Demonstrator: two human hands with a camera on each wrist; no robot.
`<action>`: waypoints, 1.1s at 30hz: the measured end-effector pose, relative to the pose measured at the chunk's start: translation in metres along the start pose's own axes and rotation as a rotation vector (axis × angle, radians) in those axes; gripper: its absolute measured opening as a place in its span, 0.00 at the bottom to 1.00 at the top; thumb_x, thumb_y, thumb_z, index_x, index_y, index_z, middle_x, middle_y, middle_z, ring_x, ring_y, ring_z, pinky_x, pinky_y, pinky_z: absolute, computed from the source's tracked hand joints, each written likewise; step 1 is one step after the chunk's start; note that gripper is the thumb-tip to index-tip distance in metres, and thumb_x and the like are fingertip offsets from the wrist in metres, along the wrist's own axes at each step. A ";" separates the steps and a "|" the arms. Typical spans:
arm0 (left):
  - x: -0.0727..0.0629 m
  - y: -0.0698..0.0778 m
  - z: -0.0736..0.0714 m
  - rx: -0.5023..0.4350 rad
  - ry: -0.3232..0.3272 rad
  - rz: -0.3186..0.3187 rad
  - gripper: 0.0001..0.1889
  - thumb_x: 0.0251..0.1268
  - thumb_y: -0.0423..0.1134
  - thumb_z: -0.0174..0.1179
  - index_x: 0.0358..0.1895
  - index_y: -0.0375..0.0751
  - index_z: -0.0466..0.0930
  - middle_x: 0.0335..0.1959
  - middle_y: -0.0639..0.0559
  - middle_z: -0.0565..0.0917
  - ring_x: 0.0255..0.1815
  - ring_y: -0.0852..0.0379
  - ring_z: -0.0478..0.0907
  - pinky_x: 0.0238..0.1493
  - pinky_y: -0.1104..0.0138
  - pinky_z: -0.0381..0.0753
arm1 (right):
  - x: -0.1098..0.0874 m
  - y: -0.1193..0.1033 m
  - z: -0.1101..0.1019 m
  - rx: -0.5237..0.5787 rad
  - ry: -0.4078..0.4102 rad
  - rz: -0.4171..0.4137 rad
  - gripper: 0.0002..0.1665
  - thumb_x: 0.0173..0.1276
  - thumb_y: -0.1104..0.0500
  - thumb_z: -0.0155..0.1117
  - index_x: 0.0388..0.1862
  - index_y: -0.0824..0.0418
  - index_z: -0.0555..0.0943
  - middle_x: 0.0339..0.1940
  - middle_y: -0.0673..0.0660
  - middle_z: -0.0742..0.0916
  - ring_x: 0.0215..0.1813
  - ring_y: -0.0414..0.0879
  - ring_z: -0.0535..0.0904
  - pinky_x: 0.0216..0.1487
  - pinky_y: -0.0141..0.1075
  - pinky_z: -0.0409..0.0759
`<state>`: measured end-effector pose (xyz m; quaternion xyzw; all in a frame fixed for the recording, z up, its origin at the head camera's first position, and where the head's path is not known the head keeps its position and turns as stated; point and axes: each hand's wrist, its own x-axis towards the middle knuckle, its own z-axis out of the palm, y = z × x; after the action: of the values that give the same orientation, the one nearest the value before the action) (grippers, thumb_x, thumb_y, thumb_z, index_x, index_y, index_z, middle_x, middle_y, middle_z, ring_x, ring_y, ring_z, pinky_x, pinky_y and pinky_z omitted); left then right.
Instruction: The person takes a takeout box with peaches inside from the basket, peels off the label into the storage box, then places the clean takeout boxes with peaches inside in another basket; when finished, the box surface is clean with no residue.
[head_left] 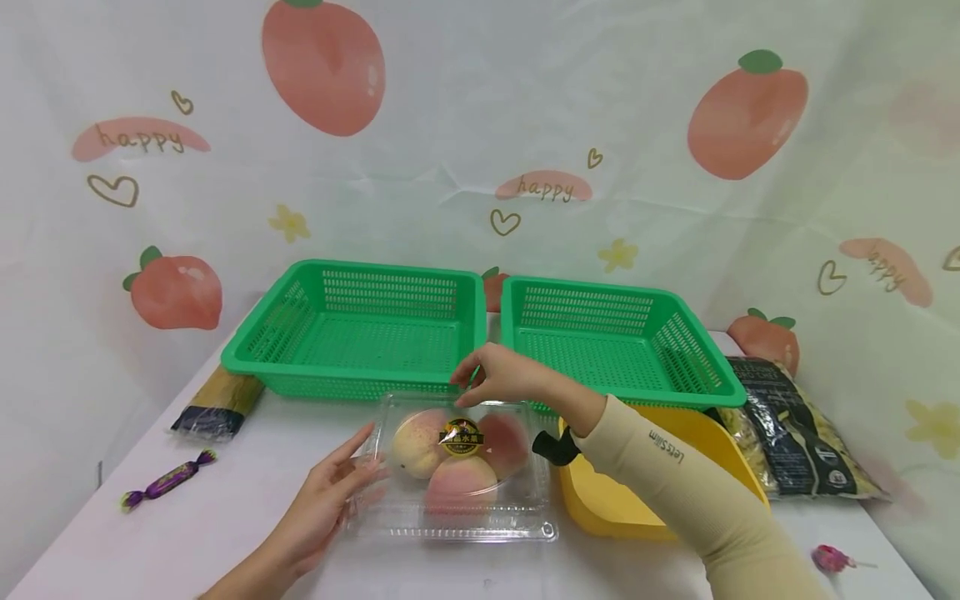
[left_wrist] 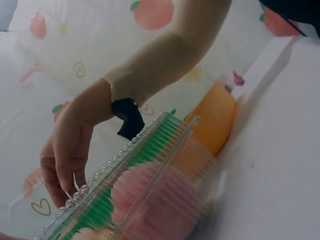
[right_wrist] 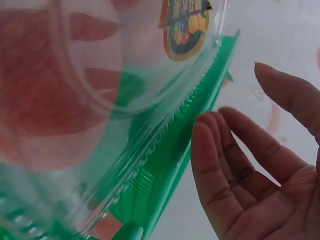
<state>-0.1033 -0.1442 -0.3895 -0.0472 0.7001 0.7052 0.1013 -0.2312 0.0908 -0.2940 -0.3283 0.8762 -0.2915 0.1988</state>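
Observation:
A clear plastic clamshell box (head_left: 510,529) stands in front of me on the white table, its lid down. Inside lie three peaches (head_left: 462,483), and a black and gold label (head_left: 461,437) sits on the lid. My left hand (head_left: 318,504) touches the box's left side with its fingers extended. At the far edge of the lid is my right hand (head_left: 498,375), its fingers loosely bent downward. In the right wrist view the right hand (right_wrist: 255,170) has nothing between thumb and fingers, right beside the beaded rim.
Two green baskets (head_left: 360,383) (head_left: 622,392) stand behind the box. A yellow bin (head_left: 600,508) is to the right, partly under my right forearm. Packaged food (head_left: 810,433) lies at far right, another packet (head_left: 217,404) at left. A purple wrapped candy (head_left: 171,480) and a lollipop (head_left: 831,558) lie nearby.

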 end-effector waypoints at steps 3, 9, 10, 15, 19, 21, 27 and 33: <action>0.003 0.002 0.002 0.046 -0.029 0.003 0.32 0.69 0.41 0.51 0.73 0.49 0.50 0.60 0.34 0.69 0.59 0.47 0.74 0.50 0.66 0.77 | 0.002 -0.001 0.001 -0.035 -0.057 -0.002 0.14 0.58 0.62 0.68 0.43 0.65 0.83 0.41 0.58 0.87 0.38 0.44 0.82 0.37 0.26 0.80; 0.005 0.005 -0.001 0.217 -0.081 0.054 0.35 0.68 0.40 0.51 0.74 0.45 0.45 0.73 0.34 0.48 0.71 0.34 0.52 0.65 0.38 0.56 | 0.007 -0.003 0.008 -0.099 -0.164 -0.033 0.09 0.56 0.66 0.68 0.37 0.66 0.84 0.35 0.56 0.87 0.33 0.37 0.79 0.34 0.26 0.80; 0.006 0.006 -0.001 0.257 -0.086 0.080 0.36 0.68 0.39 0.52 0.74 0.43 0.44 0.74 0.34 0.44 0.73 0.32 0.47 0.66 0.36 0.51 | 0.008 -0.003 0.009 -0.105 -0.173 -0.037 0.08 0.56 0.67 0.68 0.36 0.66 0.84 0.34 0.56 0.87 0.32 0.36 0.78 0.33 0.25 0.80; 0.011 0.015 0.003 0.536 -0.068 0.303 0.36 0.64 0.34 0.55 0.73 0.40 0.50 0.75 0.35 0.43 0.73 0.30 0.39 0.63 0.31 0.44 | 0.011 -0.002 0.013 -0.110 -0.184 -0.024 0.02 0.57 0.69 0.67 0.29 0.67 0.82 0.27 0.56 0.85 0.27 0.37 0.76 0.29 0.25 0.78; 0.017 0.020 0.013 0.735 -0.050 0.466 0.33 0.61 0.31 0.57 0.70 0.37 0.57 0.74 0.37 0.50 0.73 0.32 0.43 0.62 0.31 0.49 | 0.012 -0.002 0.013 -0.130 -0.187 -0.016 0.03 0.59 0.68 0.65 0.26 0.66 0.82 0.24 0.56 0.84 0.26 0.40 0.78 0.28 0.25 0.77; 0.020 0.020 0.019 0.807 -0.055 0.517 0.31 0.61 0.32 0.57 0.69 0.35 0.60 0.73 0.37 0.52 0.73 0.32 0.43 0.64 0.33 0.48 | 0.013 -0.002 0.013 -0.147 -0.189 -0.022 0.05 0.60 0.67 0.64 0.26 0.66 0.82 0.23 0.56 0.84 0.26 0.41 0.79 0.27 0.25 0.77; 0.025 0.017 0.026 1.006 -0.085 0.611 0.24 0.65 0.34 0.52 0.63 0.29 0.66 0.70 0.35 0.60 0.73 0.36 0.50 0.67 0.37 0.49 | 0.014 0.000 0.016 -0.169 -0.201 -0.018 0.07 0.63 0.65 0.63 0.25 0.64 0.81 0.23 0.53 0.83 0.26 0.40 0.77 0.26 0.24 0.74; 0.026 0.016 0.026 1.024 -0.102 0.634 0.22 0.67 0.33 0.50 0.63 0.29 0.68 0.69 0.37 0.63 0.72 0.38 0.55 0.68 0.39 0.51 | 0.014 0.002 0.015 -0.174 -0.210 0.007 0.07 0.65 0.64 0.61 0.27 0.63 0.80 0.24 0.52 0.82 0.27 0.39 0.77 0.27 0.25 0.75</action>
<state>-0.1298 -0.1166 -0.3790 0.2526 0.9247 0.2758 -0.0707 -0.2339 0.0760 -0.3090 -0.3698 0.8737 -0.1778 0.2614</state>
